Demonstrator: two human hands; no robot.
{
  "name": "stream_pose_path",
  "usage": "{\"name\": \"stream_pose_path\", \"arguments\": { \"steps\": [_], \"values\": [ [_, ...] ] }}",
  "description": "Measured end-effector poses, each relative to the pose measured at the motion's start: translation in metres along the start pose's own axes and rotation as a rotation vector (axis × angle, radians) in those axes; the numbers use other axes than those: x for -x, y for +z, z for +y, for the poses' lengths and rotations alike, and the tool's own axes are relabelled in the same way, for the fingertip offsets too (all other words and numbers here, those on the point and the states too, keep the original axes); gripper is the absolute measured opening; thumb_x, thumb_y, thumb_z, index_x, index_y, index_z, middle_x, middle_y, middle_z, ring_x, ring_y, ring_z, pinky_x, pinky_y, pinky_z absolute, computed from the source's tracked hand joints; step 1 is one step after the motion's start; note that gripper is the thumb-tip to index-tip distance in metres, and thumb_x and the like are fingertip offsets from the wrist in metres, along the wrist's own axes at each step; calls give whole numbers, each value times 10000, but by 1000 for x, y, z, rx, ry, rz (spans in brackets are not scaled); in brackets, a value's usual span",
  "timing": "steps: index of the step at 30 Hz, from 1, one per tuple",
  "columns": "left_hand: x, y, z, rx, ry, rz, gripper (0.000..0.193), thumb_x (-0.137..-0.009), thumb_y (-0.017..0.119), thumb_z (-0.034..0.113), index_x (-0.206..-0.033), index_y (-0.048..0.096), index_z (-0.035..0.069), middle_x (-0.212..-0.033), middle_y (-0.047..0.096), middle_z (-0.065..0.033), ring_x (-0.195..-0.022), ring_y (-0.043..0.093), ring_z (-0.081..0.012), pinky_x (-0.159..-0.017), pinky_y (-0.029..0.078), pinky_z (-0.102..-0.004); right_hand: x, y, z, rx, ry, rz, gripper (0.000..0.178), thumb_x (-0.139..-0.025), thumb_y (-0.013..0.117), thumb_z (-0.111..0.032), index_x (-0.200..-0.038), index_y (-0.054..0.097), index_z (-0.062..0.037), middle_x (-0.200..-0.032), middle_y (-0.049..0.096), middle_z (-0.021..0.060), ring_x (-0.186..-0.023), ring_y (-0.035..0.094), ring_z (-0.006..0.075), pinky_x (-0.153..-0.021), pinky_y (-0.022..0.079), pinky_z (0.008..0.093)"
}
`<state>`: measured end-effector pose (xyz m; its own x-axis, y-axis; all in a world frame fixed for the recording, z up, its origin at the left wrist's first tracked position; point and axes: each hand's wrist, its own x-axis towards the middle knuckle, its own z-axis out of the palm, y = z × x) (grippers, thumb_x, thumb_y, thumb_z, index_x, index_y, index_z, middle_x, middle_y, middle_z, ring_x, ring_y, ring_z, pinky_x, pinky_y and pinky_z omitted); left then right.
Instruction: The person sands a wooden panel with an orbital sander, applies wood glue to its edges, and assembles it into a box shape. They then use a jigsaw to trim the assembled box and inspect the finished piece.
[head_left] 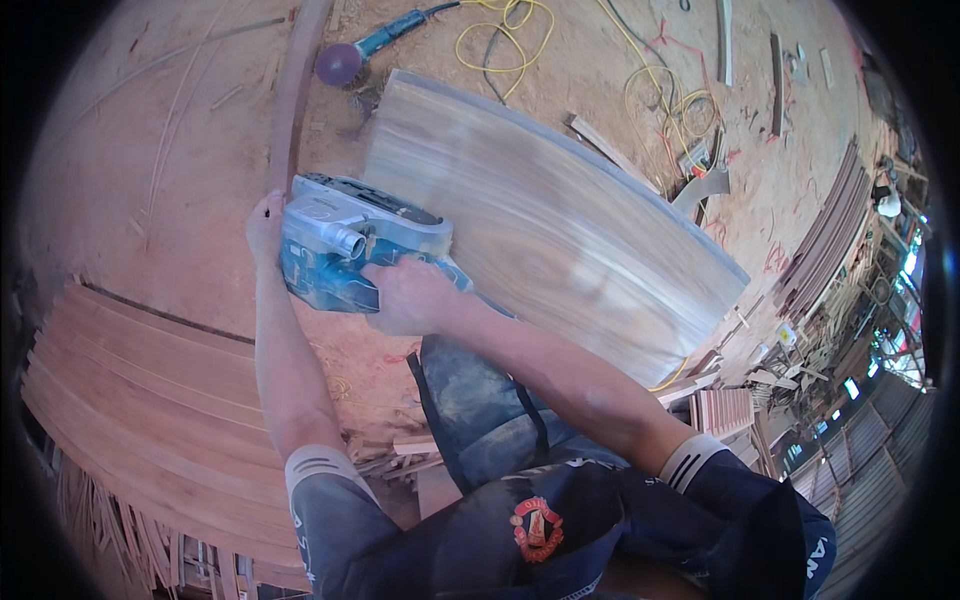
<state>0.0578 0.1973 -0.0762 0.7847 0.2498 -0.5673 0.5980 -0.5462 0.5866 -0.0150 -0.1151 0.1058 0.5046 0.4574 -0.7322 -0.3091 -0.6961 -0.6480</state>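
A navy jersey (450, 535) lies nearest. The person's left grip (264, 228) touches the left end of a blue belt sander (335, 245), its closure impossible to tell; beside a wooden beam (298, 90), the sander likely wants flat, even pressure. The right grip (415, 295) closes around its handle. The jersey's red crest (538, 530) bears lettering.

The navy shirt (455, 535) has striped white cuffs (316, 464)

Dusty brown floor (110, 180): 1 teal disc tool (390, 38), looped yellow cords (551, 28), scattered strips (777, 85), long brown planks (825, 230) at right.
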Motion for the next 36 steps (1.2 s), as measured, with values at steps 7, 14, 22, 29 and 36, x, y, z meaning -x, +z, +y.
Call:
{"name": "stream_pose_path", "arguments": {
  "steps": [7,14,22,29,36],
  "values": [
    [56,13,19,-153,137,72,400,-1075,601,383,-1129,821,53,-1022,816,-125,-984,772,-248,-879,573,-384,46,3,10,-39,-25,3,580,-865,737,-368,-1342,681,-41,-1034,764,296,-1021,740,483,-927,588,575],
    [104,22,47,-253,165,108,400,-1066,553,392,-1054,817,92,-1011,794,-180,-971,763,-379,-868,581,-452,93,-4,14,6,28,-70,634,-874,754,-415,-1396,661,-67,-1110,760,299,-1089,732,484,-974,585,574],
    [245,72,109,-311,111,16,428,-1067,529,386,-966,786,59,-973,760,-229,-933,732,-458,-817,564,-558,238,-9,61,72,2,-6,620,-899,781,-436,-1388,643,-80,-1004,761,291,-956,740,502,-882,603,576],
    [298,102,140,-180,80,167,437,-1072,562,378,-868,771,53,-895,750,-230,-901,723,-458,-826,571,-548,285,-26,57,22,187,-46,645,-892,826,-399,-1421,634,-85,-1020,776,261,-1012,759,473,-938,611,559],
    [104,18,55,-243,135,64,444,-1059,566,420,-963,802,56,-953,779,-205,-894,758,-394,-823,568,-514,87,-3,4,140,66,-15,586,-932,779,-455,-1339,653,-53,-1116,753,293,-1122,720,493,-993,584,561]
  ]
}}
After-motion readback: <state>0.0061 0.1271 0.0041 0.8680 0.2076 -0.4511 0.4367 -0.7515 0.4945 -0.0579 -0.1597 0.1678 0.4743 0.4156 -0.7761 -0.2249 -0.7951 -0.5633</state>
